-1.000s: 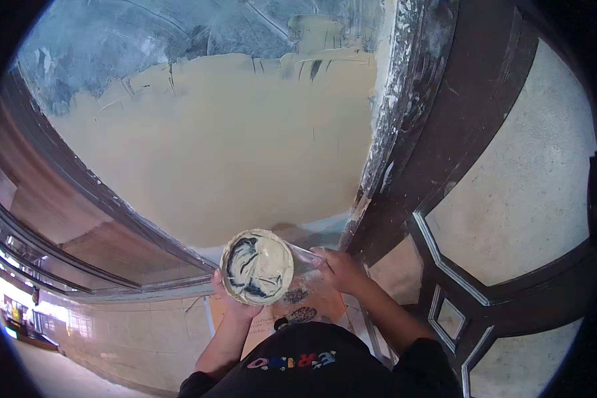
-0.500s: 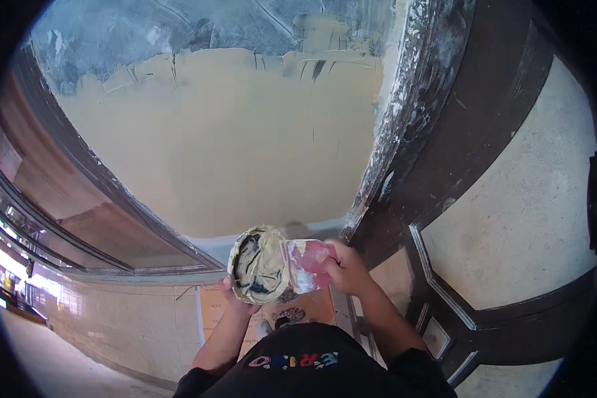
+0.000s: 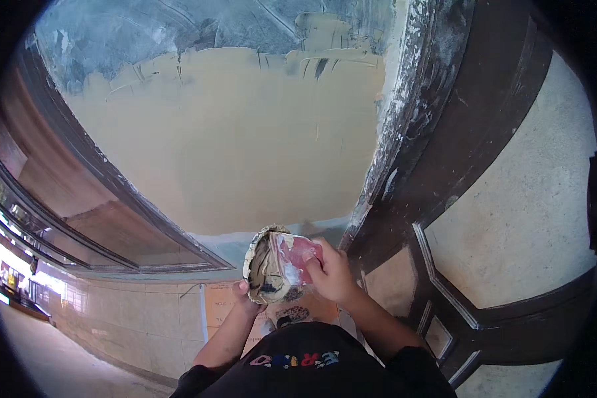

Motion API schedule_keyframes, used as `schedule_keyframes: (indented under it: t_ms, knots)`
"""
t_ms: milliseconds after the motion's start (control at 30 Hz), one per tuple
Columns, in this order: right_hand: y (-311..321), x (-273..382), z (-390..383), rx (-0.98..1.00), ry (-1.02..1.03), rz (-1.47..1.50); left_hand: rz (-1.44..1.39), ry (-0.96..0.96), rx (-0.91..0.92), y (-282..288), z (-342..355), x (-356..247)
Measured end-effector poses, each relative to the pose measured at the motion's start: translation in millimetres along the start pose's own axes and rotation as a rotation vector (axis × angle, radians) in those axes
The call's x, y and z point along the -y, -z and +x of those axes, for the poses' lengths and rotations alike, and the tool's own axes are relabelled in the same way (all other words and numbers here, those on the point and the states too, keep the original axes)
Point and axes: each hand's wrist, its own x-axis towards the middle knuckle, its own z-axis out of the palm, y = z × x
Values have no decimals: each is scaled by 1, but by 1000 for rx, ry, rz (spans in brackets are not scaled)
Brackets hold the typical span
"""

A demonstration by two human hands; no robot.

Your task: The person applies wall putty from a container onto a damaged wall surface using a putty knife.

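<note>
My left hand (image 3: 245, 296) grips a round container (image 3: 261, 272) of thick beige paste with dark streaks, tilted onto its side. In my right hand (image 3: 333, 272) is a flat red spreader (image 3: 297, 251) smeared with pale paste, its edge pressed into the container's mouth. Above both hands is a wall panel (image 3: 239, 146), coated beige on its lower part and bare mottled blue-grey along the top.
A dark panelled door or frame (image 3: 458, 119) with white-flecked edge stands on the right, curved dark framing (image 3: 93, 146) on the left. Orange board (image 3: 215, 305) with dark smudges lies below, on tiles (image 3: 159, 318). A bright opening shows at far left.
The red spreader's flat face has come into view and moved left into the container. The container has tipped from facing up toward its side, shifting slightly right with my left hand.
</note>
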Motion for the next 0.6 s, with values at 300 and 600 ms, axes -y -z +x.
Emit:
schedule_keyframes:
  t_ms: [300,600]
  knots:
    - [-33,2,4,151,90,-16,-2,22,-126,-10,-1,-14]
    - [-62,4,23,376,105,32,-194,95,-178,4,0,-43]
